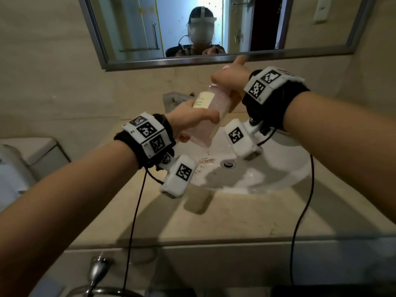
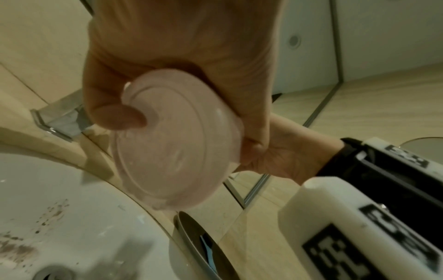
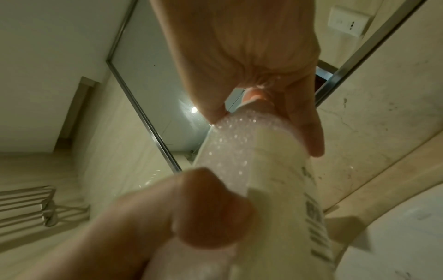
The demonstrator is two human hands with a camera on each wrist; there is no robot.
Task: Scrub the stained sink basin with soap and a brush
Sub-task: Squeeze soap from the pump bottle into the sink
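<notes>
A pale pink soap bottle (image 1: 209, 113) with a cream label hangs tilted over the white sink basin (image 1: 278, 168). My left hand (image 1: 192, 120) grips its lower body; the oval bottle base (image 2: 177, 140) fills the left wrist view. My right hand (image 1: 230, 79) is curled round the bottle's top end, which the fingers hide. Foam bubbles show inside the bottle (image 3: 242, 144) in the right wrist view. Brown stains (image 1: 206, 161) lie left of the drain (image 1: 228, 163), and the stains (image 2: 21, 248) also show in the left wrist view. No brush is in view.
A mirror (image 1: 192, 28) hangs on the wall behind the sink, above a metal faucet (image 1: 173, 99). The beige counter (image 1: 235, 215) surrounds the basin. A toilet tank (image 1: 32, 151) stands at left. A metal bin rim (image 2: 203, 246) is beside the basin.
</notes>
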